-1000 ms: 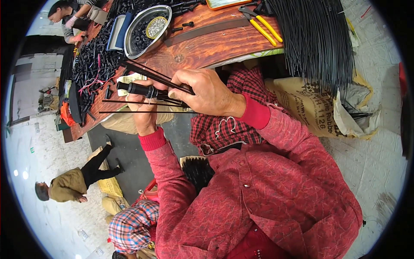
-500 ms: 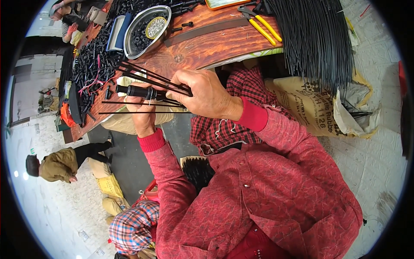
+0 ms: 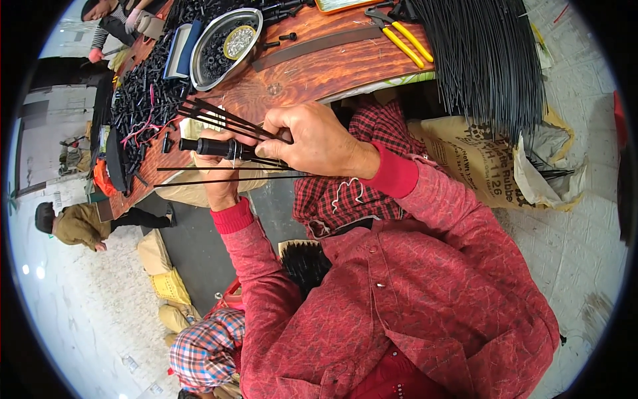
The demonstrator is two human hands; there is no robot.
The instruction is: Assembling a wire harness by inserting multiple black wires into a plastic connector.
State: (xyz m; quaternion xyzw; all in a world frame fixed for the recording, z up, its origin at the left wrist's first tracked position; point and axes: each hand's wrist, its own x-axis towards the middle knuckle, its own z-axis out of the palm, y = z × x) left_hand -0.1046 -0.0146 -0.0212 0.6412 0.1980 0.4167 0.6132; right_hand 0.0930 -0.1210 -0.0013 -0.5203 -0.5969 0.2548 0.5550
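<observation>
In front of me, above the table's near edge, my left hand [image 3: 220, 189] is closed around a black tubular fitting [image 3: 211, 147] with a thin metal ring on it. Its fingers are partly hidden behind the fitting. Close beside it on the right, my right hand [image 3: 322, 143] pinches several thin black rods [image 3: 222, 120], which fan out leftward above the fitting. Two more rods [image 3: 193, 169] stick out to the left below the fitting. Where the rods' right ends meet the fitting is covered by my right fingers.
The wooden table [image 3: 319, 70] bears a heap of black parts [image 3: 136, 100], an oval metal tray [image 3: 201, 73] with a yellow dish [image 3: 240, 42], a dark flat strip [image 3: 316, 48] and yellow-handled pliers [image 3: 407, 43]. Long black rods [image 3: 475, 66] overhang at right, above a sack [image 3: 458, 156]. Other people are at left.
Both hands stay almost in place; the fitting has tipped slightly and the rods have shifted a little. A walking person at left has moved farther left. The far co-worker's arms have moved apart.
</observation>
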